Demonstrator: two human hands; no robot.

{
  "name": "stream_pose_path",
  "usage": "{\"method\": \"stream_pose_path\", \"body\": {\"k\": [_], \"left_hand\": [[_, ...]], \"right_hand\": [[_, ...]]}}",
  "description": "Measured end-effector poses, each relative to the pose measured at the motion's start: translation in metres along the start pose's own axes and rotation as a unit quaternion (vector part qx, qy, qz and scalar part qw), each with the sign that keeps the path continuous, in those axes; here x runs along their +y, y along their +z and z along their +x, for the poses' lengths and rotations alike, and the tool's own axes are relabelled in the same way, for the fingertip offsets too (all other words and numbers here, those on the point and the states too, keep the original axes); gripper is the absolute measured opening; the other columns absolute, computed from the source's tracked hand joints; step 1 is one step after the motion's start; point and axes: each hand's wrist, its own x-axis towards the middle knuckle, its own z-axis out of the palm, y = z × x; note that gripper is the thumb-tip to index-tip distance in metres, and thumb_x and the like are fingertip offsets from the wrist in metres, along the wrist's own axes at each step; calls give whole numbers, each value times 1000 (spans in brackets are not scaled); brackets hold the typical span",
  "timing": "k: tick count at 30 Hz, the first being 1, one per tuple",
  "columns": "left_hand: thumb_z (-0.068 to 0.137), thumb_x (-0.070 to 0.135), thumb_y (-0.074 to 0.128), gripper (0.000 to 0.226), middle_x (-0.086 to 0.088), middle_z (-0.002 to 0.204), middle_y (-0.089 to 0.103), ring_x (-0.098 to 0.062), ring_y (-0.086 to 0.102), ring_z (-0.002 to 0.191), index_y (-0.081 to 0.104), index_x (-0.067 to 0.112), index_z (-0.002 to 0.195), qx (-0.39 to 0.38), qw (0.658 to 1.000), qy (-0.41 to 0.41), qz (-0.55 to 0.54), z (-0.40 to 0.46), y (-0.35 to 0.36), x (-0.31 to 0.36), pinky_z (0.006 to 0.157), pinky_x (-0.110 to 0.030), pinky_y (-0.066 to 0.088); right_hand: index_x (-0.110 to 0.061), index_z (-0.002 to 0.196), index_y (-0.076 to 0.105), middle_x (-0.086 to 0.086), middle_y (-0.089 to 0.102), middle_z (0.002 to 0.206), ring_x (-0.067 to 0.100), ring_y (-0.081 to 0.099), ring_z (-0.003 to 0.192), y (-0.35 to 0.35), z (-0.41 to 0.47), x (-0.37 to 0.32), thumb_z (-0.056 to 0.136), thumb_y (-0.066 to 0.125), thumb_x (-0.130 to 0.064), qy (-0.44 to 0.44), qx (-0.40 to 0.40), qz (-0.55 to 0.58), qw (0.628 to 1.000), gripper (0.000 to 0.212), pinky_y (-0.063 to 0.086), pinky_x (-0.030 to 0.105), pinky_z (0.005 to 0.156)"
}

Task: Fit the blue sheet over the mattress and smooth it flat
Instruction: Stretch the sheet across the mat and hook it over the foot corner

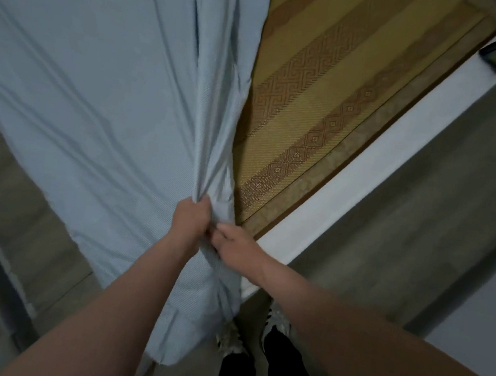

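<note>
Both hands (205, 229) grip bunched blue sheet (99, 80) over mattress (363, 181).

Single head-worn wide-angle view, looked steeply down from standing height, faced toward twelve o'clock along the white mattress (375, 158), close over both forearms, feet visible at six o'clock
</note>
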Motion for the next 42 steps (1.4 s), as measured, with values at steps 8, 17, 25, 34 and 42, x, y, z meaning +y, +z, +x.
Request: {"method": "stream_pose_path", "body": {"k": [8, 17, 25, 34, 42], "left_hand": [[100, 26, 40, 21, -2, 84, 57, -20, 52, 74, 56, 17, 90, 46, 996, -34, -63, 16, -43, -25, 72, -34, 43], [101, 23, 38, 23, -1, 80, 57, -14, 50, 68, 58, 16, 90, 30, 998, 3, -60, 14, -59, -32, 55, -27, 37], [100, 27, 39, 21, 1, 88, 62, -21, 58, 83, 57, 21, 92, 20, 998, -18, -61, 24, -79, -49, 80, -38, 50], [97, 28, 47, 22, 1, 82, 58, -22, 57, 83, 52, 22, 77, -87, 996, -18, -19, 15, -62, -17, 85, -43, 53], [81, 34, 60, 57, -15, 125, 54, -33, 50, 113, 46, 3, 126, -71, 980, 94, 160, -2, 10, 76, 96, -39, 43]], "right_hand": [[-17, 107, 60, -2, 63, 106, 16, 59, 99, -6, 37, 14, 92, 57, -27, 108, 51, 95, 988, 18, 49, 32, 86], [-15, 113, 45, -1, 57, 106, 15, 58, 93, 23, 55, 2, 90, 61, -32, 148, 83, 161, 972, 33, 48, 28, 78], [-9, 86, 62, 7, 68, 84, 23, 66, 75, 23, 64, 1, 92, 59, -31, 137, 45, 181, 973, 23, 49, 31, 65], [-11, 101, 67, -1, 74, 89, 18, 66, 87, -29, 32, -17, 91, 59, -16, 150, 124, 283, 939, 14, 52, 34, 76], [-8, 95, 70, 2, 72, 80, 22, 64, 84, -153, 19, -78, 84, 62, -17, 80, 188, 352, 913, 16, 50, 39, 86]]}}
